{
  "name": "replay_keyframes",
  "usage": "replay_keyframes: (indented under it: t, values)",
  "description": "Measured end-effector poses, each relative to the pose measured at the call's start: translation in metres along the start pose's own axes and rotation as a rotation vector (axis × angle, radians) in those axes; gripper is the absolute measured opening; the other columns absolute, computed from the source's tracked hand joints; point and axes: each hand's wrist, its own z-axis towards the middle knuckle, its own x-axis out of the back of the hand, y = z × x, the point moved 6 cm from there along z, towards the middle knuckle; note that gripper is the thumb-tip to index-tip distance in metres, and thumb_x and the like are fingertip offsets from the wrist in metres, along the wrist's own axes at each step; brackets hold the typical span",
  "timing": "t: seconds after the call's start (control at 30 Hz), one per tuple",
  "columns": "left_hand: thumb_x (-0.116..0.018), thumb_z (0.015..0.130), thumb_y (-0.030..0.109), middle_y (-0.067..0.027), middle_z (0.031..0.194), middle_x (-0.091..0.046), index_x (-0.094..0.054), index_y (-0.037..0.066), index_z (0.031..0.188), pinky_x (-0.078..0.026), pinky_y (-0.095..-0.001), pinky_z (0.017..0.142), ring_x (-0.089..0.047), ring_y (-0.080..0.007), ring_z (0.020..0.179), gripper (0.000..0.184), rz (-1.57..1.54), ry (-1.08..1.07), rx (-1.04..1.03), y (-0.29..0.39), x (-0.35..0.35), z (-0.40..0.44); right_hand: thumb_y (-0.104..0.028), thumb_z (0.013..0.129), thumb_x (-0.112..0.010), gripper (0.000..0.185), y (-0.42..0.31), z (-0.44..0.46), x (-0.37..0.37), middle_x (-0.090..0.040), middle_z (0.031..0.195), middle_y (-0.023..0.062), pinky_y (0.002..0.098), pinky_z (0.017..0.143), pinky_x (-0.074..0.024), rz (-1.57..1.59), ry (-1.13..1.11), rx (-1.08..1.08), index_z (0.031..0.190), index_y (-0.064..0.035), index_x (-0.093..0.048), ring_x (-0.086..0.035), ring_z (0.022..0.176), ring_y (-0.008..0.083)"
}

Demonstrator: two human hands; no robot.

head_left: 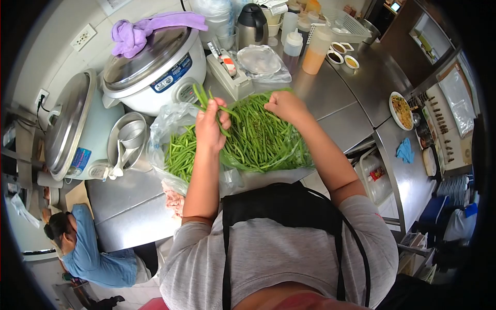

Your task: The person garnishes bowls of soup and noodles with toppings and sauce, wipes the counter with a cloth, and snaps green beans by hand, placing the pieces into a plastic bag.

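My left hand (211, 126) is closed around a small bunch of green beans (200, 96), whose ends stick up past the fingers. To its right, my right hand (285, 106) hovers over the far edge of the bean pile with its fingers curled together; anything inside them is hidden. Below both hands spreads a large heap of green beans (258, 137) in an open green-tinted plastic bag. A second heap of beans (181, 155) lies left of my left wrist in a clear plastic bag (159, 135).
Two big rice cookers (150, 67) stand left, beside a metal bowl (116, 137) with a cup and scoop. Sauce bottles (316, 51), a thermos jug (252, 26) and small sauce dishes (336, 57) line the back. Another person (98, 253) bends at lower left.
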Motion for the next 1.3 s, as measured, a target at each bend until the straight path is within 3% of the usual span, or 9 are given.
replay_keyframes:
  t: [0.3, 0.4, 0.63, 0.73, 0.77, 1.0, 1.07, 1.17, 1.3]
  values:
    - [-0.043, 0.086, 0.034, 0.0031, 0.059, -0.035, -0.044, 0.015, 0.076, -0.03, -0.0209, 0.043, -0.035, -0.0095, 0.051, 0.022, -0.484, 0.053, 0.327, -0.046, 0.028, 0.017, -0.025, 0.069, -0.055, 0.021, -0.009, 0.028, -0.043, -0.058, 0.088, 0.014, 0.0393, 0.066, -0.0454, -0.444, 0.169, -0.003, 0.076, -0.0057, -0.061, -0.057, 0.078, 0.0298]
    - [-0.052, 0.082, 0.031, 0.0036, 0.058, -0.037, -0.046, 0.013, 0.078, -0.029, -0.0189, 0.042, -0.035, -0.0079, 0.049, 0.02, -0.47, 0.024, 0.312, -0.048, 0.023, 0.014, -0.02, 0.068, -0.054, 0.016, -0.022, 0.014, -0.03, -0.059, 0.08, 0.0142, 0.0389, 0.062, -0.045, -0.274, 0.217, 0.07, 0.075, -0.0066, -0.059, -0.057, 0.074, 0.0296]
    - [-0.057, 0.077, 0.027, 0.0016, 0.057, -0.047, -0.057, 0.007, 0.089, -0.033, -0.0231, 0.043, -0.039, -0.0072, 0.047, 0.023, 0.645, 0.056, 0.111, -0.048, -0.003, 0.005, -0.008, 0.07, -0.053, 0.006, -0.078, -0.031, 0.036, -0.052, 0.059, 0.0107, 0.0316, 0.05, -0.0408, 0.24, 0.4, 0.446, 0.072, -0.0042, -0.05, -0.05, 0.051, 0.021]
    - [-0.056, 0.076, 0.02, -0.0153, 0.087, -0.059, -0.053, 0.002, 0.1, -0.043, -0.0326, 0.072, -0.055, -0.0198, 0.08, 0.03, 0.975, 0.056, -0.015, -0.03, -0.024, -0.005, -0.007, 0.07, -0.053, 0.005, -0.079, -0.035, 0.036, -0.053, 0.061, 0.0122, 0.0337, 0.051, -0.0419, 0.285, 0.325, 0.469, 0.074, -0.005, -0.051, -0.053, 0.055, 0.0262]
    - [-0.057, 0.076, 0.021, -0.0142, 0.081, -0.059, -0.053, 0.001, 0.095, -0.044, -0.0324, 0.066, -0.055, -0.0186, 0.072, 0.028, 0.835, -0.046, -0.255, -0.033, -0.024, -0.003, -0.008, 0.07, -0.054, 0.006, -0.078, -0.037, 0.036, -0.054, 0.063, 0.0121, 0.0341, 0.052, -0.0424, 0.323, 0.319, 0.456, 0.074, -0.0046, -0.052, -0.054, 0.057, 0.0269]
    - [-0.052, 0.079, 0.015, -0.0071, 0.072, -0.059, -0.055, 0.001, 0.09, -0.042, -0.0284, 0.057, -0.053, -0.0162, 0.06, 0.017, 0.986, -0.159, -0.428, -0.031, -0.01, 0.007, -0.012, 0.071, -0.056, 0.008, -0.076, -0.047, 0.038, -0.054, 0.066, 0.0127, 0.0383, 0.056, -0.0414, -0.1, 0.396, 0.575, 0.072, -0.0045, -0.053, -0.052, 0.062, 0.03]
    - [-0.051, 0.08, 0.015, -0.0044, 0.07, -0.057, -0.055, 0.002, 0.088, -0.039, -0.0251, 0.05, -0.049, -0.0124, 0.054, 0.015, 0.807, -0.186, -0.133, -0.033, -0.012, 0.002, -0.014, 0.073, -0.055, 0.01, -0.079, -0.05, 0.034, -0.052, 0.063, 0.0117, 0.0364, 0.053, -0.0407, 0.038, 0.428, 0.667, 0.071, -0.0045, -0.053, -0.052, 0.057, 0.0262]
    - [-0.048, 0.082, 0.015, -0.0012, 0.068, -0.053, -0.053, 0.005, 0.087, -0.033, -0.0211, 0.042, -0.043, -0.0076, 0.048, 0.012, 0.55, -0.207, 0.107, -0.052, -0.008, 0.003, -0.017, 0.077, -0.053, 0.017, -0.047, -0.026, 0.006, -0.049, 0.059, 0.0079, 0.0332, 0.051, -0.0397, 1.046, 0.097, 0.295, 0.069, -0.0027, -0.051, -0.05, 0.054, 0.0183]
    - [-0.047, 0.084, 0.017, 0.0, 0.07, -0.051, -0.05, 0.007, 0.09, -0.032, -0.0199, 0.04, -0.04, -0.0066, 0.046, 0.012, 0.127, -0.118, 0.18, -0.048, -0.002, 0.003, -0.019, 0.081, -0.049, 0.019, -0.034, -0.024, 0.003, -0.048, 0.06, 0.0011, 0.0237, 0.048, -0.0374, 0.792, 0.081, 0.314, 0.07, -0.0039, -0.051, -0.047, 0.054, 0.0094]
